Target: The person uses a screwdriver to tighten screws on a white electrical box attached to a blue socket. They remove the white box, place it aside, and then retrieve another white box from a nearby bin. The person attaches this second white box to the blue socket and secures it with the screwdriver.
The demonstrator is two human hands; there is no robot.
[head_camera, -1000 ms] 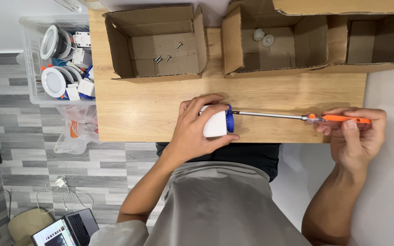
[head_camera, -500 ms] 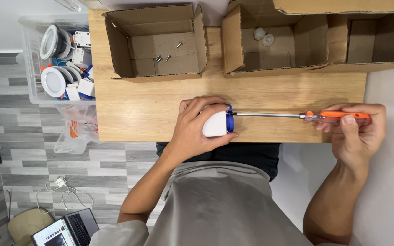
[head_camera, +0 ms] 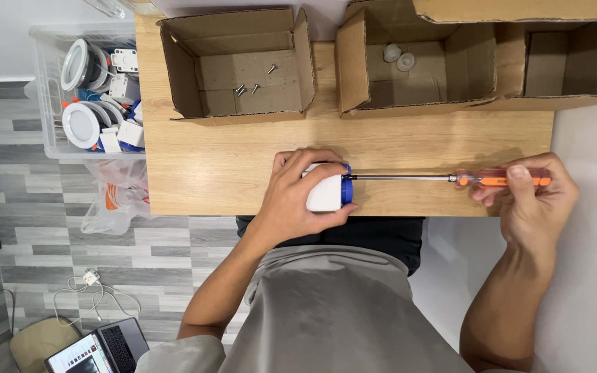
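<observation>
I see the left hand (head_camera: 298,197) clasping a smooth white plastic block with a blue cap (head_camera: 327,193) on the pale wooden desk (head_camera: 209,166). The right hand (head_camera: 530,200) grips the orange-handled screwdriver with a slim steel shaft (head_camera: 450,178), tip apparently in the cap. Nothing has shifted since the earlier frame.

A light wooden table (head_camera: 229,166) is set against a white wall (head_camera: 8,14) at the top of the view. The floor (head_camera: 57,235) is laid with grey, wood-patterned tiles in staggered rows — a white surface (head_camera: 589,138) is seen at the right. 3 open cardboard boxes (head_camera: 236,65) are lined along the table's far edge. A clear plastic bin (head_camera: 53,148) is placed just beside the table's left end. A laptop (head_camera: 98,349) and a white cable (head_camera: 95,293) are left on the floor — lighting is soft and even.
</observation>
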